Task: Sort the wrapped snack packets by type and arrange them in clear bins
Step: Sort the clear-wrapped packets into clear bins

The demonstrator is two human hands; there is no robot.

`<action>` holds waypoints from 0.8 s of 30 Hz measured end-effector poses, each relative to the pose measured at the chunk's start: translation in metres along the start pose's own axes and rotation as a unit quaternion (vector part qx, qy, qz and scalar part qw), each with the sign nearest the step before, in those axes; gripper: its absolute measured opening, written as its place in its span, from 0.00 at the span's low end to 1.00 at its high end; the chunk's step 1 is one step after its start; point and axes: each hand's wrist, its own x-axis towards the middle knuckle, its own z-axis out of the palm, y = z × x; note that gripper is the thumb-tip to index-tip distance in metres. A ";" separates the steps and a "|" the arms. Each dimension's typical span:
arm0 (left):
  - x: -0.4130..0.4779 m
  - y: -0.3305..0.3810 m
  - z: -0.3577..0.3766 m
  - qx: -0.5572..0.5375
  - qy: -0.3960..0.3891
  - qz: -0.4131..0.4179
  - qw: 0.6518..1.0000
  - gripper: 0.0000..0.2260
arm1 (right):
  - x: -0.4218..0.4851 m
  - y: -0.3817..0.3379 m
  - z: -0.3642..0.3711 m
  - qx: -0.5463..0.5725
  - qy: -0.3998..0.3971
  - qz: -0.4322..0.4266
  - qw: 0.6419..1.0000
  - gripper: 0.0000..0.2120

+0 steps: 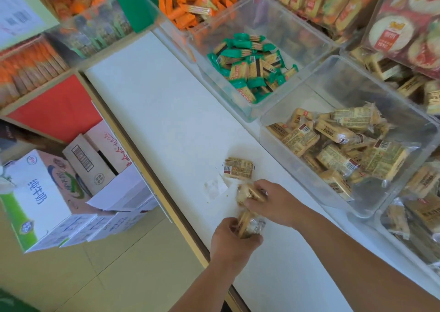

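Gripping 1 beige packet (248, 224) in left hand (232, 243), fingers curled round it. Pinching 2nd packet (247, 193) with right hand (276, 204). 3rd packet (238, 168) lying flat on white counter (166, 121), near beige-packet bin (352, 82).

Shop, snack section: clear bins (316, 42) of wrapped packets (252, 68) (sorted by colour); shelved stock; milk cartons (42, 197) on floor.

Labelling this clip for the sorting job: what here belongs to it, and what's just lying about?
Job:
left hand gripping tan packet
right hand gripping second tan packet
loose packet on the counter
tan-packet bin
green-packet bin

Lying about:
cardboard boxes
milk case
paper scrap
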 end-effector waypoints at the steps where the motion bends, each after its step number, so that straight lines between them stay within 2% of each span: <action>1: 0.000 -0.001 -0.005 0.012 0.005 0.002 1.000 0.21 | 0.002 0.004 0.000 -0.037 -0.001 -0.004 0.999 0.14; 3: 0.002 -0.004 -0.016 0.036 0.017 0.013 0.999 0.17 | 0.004 0.011 0.001 -0.102 0.008 -0.008 0.995 0.18; 5: 0.007 -0.006 -0.026 0.052 0.022 0.027 0.998 0.15 | 0.003 0.017 0.005 -0.122 0.019 0.014 0.992 0.25; 7: 0.013 -0.009 -0.031 0.079 0.022 0.051 0.995 0.15 | 0.000 0.025 0.009 -0.122 0.023 0.051 0.991 0.26; 12: 0.024 -0.020 -0.022 0.216 0.018 0.138 0.966 0.28 | -0.029 0.054 0.028 -0.027 0.105 0.079 0.991 0.30; 15: 0.020 -0.019 -0.014 0.209 0.020 0.165 0.964 0.25 | -0.050 0.063 0.040 0.084 0.136 0.090 0.983 0.30; 18: 0.009 -0.012 -0.007 0.172 0.007 0.147 0.974 0.22 | -0.067 0.066 0.037 0.125 0.153 0.091 0.976 0.29; 22: -0.004 -0.006 -0.004 0.065 -0.025 0.096 0.993 0.31 | -0.095 0.064 0.028 0.023 0.212 0.054 0.976 0.29; 24: -0.012 -0.004 -0.004 0.049 -0.019 0.092 0.994 0.28 | -0.111 0.063 0.025 -0.020 0.248 -0.001 0.969 0.36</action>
